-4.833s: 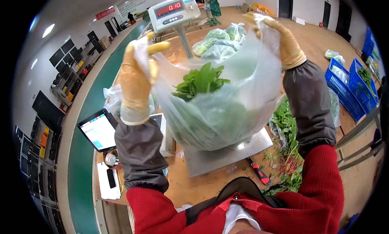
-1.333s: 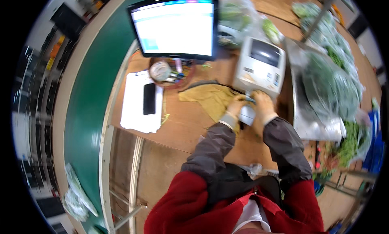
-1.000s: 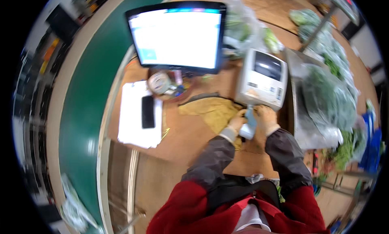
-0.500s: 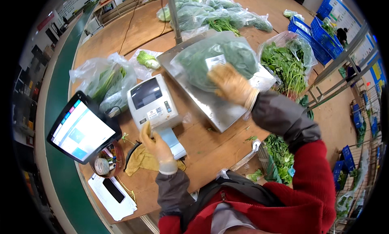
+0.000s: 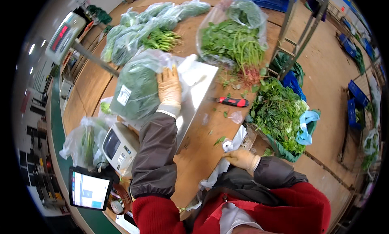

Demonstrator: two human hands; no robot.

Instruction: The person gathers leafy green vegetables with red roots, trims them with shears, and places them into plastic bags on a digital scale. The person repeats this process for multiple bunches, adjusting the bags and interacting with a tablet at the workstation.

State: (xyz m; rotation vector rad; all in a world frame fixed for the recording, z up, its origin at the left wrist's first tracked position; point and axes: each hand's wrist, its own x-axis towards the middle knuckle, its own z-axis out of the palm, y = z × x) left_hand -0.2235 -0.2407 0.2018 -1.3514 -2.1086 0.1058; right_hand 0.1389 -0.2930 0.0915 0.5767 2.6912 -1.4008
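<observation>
My left hand (image 5: pixel 169 88), in a tan glove, lies flat with fingers stretched on a clear plastic bag of dark green leafy vegetables (image 5: pixel 139 82). A white label (image 5: pixel 124 95) is stuck on the bag. Beneath it is the metal platform of a scale (image 5: pixel 202 82). At the table's front edge, my gloved right hand (image 5: pixel 242 158) has its fingers together on the white plastic of a bag roll (image 5: pixel 227 146); the fingertips are partly hidden. A red and black box cutter (image 5: pixel 233 102) lies on the table between the scale and the loose greens.
An open bag of red-stemmed greens (image 5: pixel 233 41) and several filled bags (image 5: pixel 133 33) lie at the back. A crate of leafy trimmings (image 5: pixel 277 116) stands right of the table. Label printer (image 5: pixel 121 149), tablet screen (image 5: pixel 90 188) and scale display (image 5: pixel 65 37) are at left.
My view has turned right. My right hand left the labelled bag and came down to the roll at the table edge. My left hand moved from beside the printer onto the bag.
</observation>
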